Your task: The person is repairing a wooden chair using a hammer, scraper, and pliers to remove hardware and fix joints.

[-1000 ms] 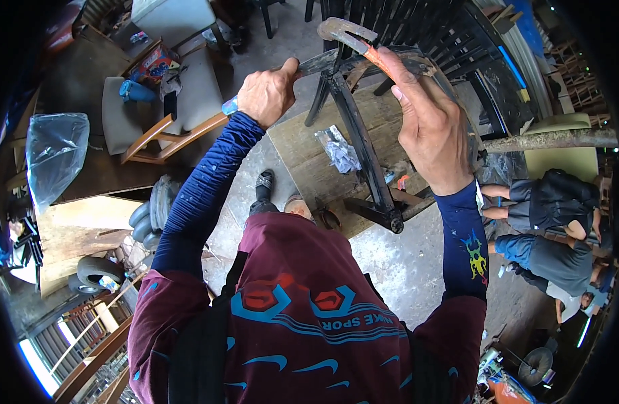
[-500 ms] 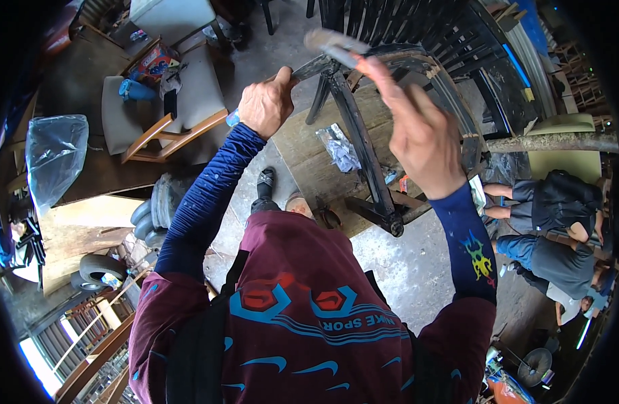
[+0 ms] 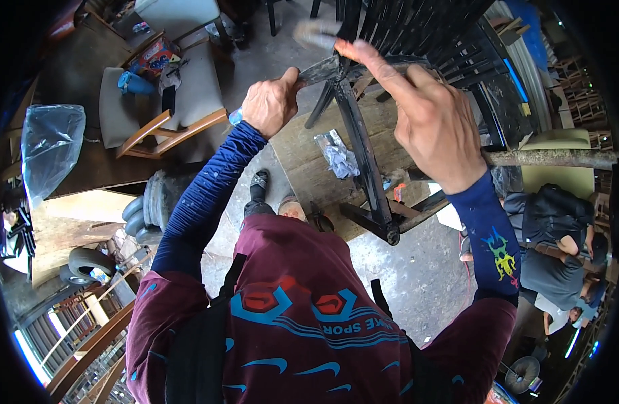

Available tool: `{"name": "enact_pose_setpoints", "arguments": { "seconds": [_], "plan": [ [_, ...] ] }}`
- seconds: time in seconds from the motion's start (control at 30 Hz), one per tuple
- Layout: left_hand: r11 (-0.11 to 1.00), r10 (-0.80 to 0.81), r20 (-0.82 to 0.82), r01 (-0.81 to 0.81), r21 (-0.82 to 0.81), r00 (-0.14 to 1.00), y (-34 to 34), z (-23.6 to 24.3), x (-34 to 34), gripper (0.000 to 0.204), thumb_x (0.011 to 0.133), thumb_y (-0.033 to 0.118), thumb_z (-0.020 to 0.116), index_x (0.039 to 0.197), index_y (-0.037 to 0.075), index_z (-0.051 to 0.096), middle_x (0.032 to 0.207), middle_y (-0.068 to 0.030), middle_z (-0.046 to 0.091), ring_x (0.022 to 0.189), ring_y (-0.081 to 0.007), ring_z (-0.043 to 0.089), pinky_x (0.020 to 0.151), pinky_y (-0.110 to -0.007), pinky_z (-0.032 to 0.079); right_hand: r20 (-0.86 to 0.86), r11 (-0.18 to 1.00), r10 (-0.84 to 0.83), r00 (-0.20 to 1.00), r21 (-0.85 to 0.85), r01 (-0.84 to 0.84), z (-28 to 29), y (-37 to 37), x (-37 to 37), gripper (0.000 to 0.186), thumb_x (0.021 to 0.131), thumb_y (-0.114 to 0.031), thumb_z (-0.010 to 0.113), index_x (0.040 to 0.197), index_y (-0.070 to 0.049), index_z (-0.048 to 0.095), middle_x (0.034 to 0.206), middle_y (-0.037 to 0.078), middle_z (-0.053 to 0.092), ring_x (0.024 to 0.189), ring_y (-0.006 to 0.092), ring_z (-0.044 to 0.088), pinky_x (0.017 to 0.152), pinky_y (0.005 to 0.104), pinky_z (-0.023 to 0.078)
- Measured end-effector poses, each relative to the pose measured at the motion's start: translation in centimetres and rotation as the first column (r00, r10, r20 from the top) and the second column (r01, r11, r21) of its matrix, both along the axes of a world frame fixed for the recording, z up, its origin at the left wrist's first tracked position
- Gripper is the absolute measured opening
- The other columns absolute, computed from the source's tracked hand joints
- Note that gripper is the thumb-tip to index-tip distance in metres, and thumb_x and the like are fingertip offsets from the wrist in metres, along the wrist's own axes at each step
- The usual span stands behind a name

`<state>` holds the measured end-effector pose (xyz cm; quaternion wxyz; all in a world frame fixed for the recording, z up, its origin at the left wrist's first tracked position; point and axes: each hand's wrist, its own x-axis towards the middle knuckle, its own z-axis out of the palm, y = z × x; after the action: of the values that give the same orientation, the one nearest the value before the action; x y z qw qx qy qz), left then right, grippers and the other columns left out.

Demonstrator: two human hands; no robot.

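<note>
My left hand [image 3: 272, 101] is closed around a dark flat bar [image 3: 317, 71] at the top corner of a black wooden frame [image 3: 360, 158]; whether that bar is a tool or a rail, I cannot tell. My right hand [image 3: 436, 128] grips the orange handle of a hammer [image 3: 344, 47], its head a blur just above and left of that corner. The frame rests on a worn plywood tabletop [image 3: 299, 158], where a crumpled plastic wrapper [image 3: 336, 153] and small orange and blue items lie.
Upholstered wooden chairs [image 3: 198, 77] stand upper left, beside a plastic bag [image 3: 50, 148]. Tyres [image 3: 87, 262] are lower left. Black slatted furniture [image 3: 417, 27] is at the top, a pole [image 3: 558, 159] at right. Several people [image 3: 552, 269] are low on the right.
The hammer has swung leftward, its head now blurred. My right hand and forearm have shifted to the right. My left hand stays on the bar; the frame sits slightly lower in view.
</note>
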<state>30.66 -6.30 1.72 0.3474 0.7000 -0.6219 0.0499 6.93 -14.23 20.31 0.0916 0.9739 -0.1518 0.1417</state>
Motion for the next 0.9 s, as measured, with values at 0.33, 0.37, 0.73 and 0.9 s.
{"name": "enact_pose_setpoints", "arguments": {
  "seconds": [0.33,0.37,0.73,0.9],
  "plan": [
    [0.991,-0.137,0.006,0.137,0.005,0.991,-1.6,1.2,3.1,0.015,0.095,0.014,0.068,0.095,0.006,0.055,0.066,-0.0203,0.064,0.065,-0.0412,0.067,0.058,-0.051,0.053,0.215,0.939,-0.091,0.972,0.343,0.012,-3.9,-0.7,-1.5,0.049,0.098,-0.001,0.059,0.147,-0.01,0.055,0.113,0.021,0.071,0.093,0.0384,0.072,0.078,0.0439,0.057],
    [0.978,-0.208,-0.073,0.207,-0.025,0.975,-2.2,0.3,4.3,0.016,0.096,0.015,0.068,0.096,0.004,0.056,0.068,-0.0207,0.065,0.067,-0.0408,0.068,0.059,-0.049,0.053,0.212,0.939,-0.094,0.973,0.343,0.016,-5.6,-0.6,-2.1,0.049,0.098,-0.001,0.059,0.147,-0.01,0.055,0.113,0.021,0.071,0.093,0.0384,0.072,0.078,0.0439,0.057],
    [0.854,-0.383,-0.679,0.52,-0.003,0.626,-7.2,-3.3,9.1,0.022,0.104,0.02,0.064,0.112,-0.001,0.063,0.083,-0.0044,0.072,0.082,-0.01,0.067,0.072,-0.028,0.053,0.343,0.874,-0.359,0.868,0.45,0.184,-19.1,1.8,-7.8,0.038,0.102,-0.008,0.058,0.138,0.004,0.055,0.107,0.028,0.07,0.095,0.046,0.07,0.077,0.0475,0.055],
    [0.888,-0.318,-0.638,0.456,0.058,0.701,-4.9,-2.1,8.3,0.024,0.104,0.021,0.064,0.109,-0.002,0.066,0.083,-0.0049,0.072,0.073,-0.0096,0.058,0.069,-0.027,0.049,0.259,0.889,-0.335,0.906,0.406,0.213,-19.0,1.9,-8.2,0.049,0.098,-0.003,0.06,0.146,-0.007,0.05,0.103,0.023,0.068,0.087,0.0425,0.07,0.069,0.0469,0.054]
  ]
}}
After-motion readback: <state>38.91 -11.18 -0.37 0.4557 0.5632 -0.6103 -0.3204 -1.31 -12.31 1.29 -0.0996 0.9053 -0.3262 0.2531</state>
